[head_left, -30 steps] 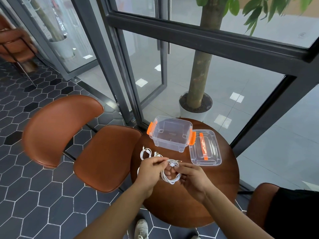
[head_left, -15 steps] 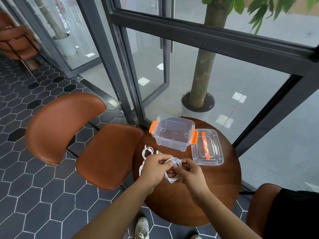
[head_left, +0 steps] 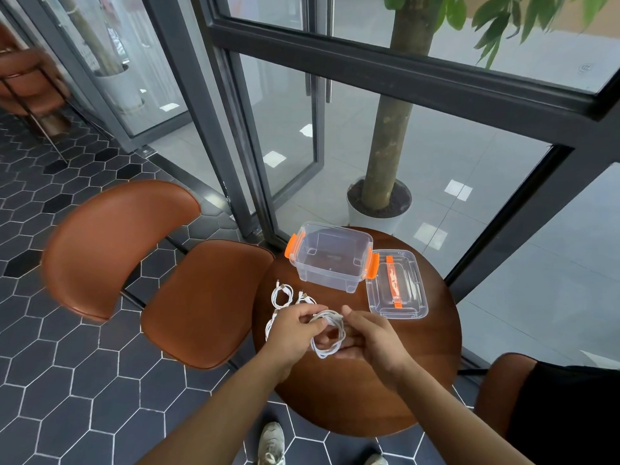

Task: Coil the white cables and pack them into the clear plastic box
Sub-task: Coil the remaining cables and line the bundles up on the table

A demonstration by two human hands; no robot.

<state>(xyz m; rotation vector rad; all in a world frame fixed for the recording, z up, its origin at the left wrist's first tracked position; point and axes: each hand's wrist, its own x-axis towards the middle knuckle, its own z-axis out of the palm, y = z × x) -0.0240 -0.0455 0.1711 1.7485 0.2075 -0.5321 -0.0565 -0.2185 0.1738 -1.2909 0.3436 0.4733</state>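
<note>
A coiled white cable [head_left: 327, 337] hangs between both hands over the round wooden table [head_left: 352, 397]. My left hand [head_left: 295, 325] pinches the top of the coil. My right hand [head_left: 372, 337] holds the coil's right side, fingers curled under its loops. More white cables [head_left: 281, 295] lie loose on the table beyond my left hand, one partly hidden by it. The clear plastic box [head_left: 330, 256] with orange latches stands open and empty at the table's far side. Its clear lid [head_left: 397, 285] with an orange handle lies flat to the right of the box.
A brown leather chair [head_left: 151, 270] stands left of the table, another [head_left: 503, 384] at the right. Dark window frames and a potted tree trunk [head_left: 385, 135] rise behind the table. My shoe [head_left: 271, 441] rests on the hexagon-tiled floor.
The view shifted slightly. The coil has turned between my hands, and my left hand's fingers have moved onto its top while my right hand stays on the right side.
</note>
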